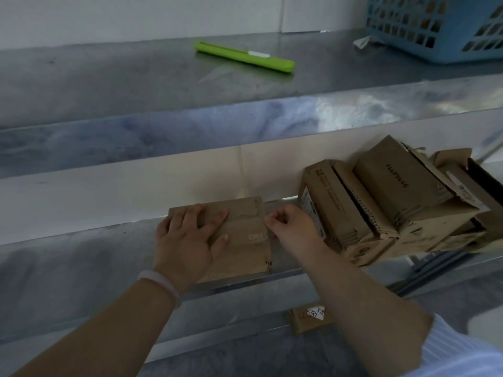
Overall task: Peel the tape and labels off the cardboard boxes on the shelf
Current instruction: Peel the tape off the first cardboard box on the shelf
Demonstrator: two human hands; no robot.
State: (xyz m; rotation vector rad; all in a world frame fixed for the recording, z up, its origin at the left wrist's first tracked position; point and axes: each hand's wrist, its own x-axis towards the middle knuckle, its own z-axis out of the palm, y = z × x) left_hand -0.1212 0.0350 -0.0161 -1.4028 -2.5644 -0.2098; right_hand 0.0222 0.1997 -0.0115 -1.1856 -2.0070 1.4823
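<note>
While left fingers [190,217] spread flat on the box [242,254], right fingers [273,222] pinch its edge.

Illumination is dim and diffuse with a cool cast. Glare marks the front lip of the upper shelf [326,110] (strongest right of centre), while the lower shelf [81,254] sits in shadow. Focus is soft throughout, and straight lines bow toward the frame edges.

both forearms reach forward, the right one in a pale sleeve near the elbow. left grip [187,238] lies palm down on the cardboard box [245,248], fingers straight and spread. right grip [291,227] has its fingers curled, thumb and forefinger pinching at the box's right edge.
</note>
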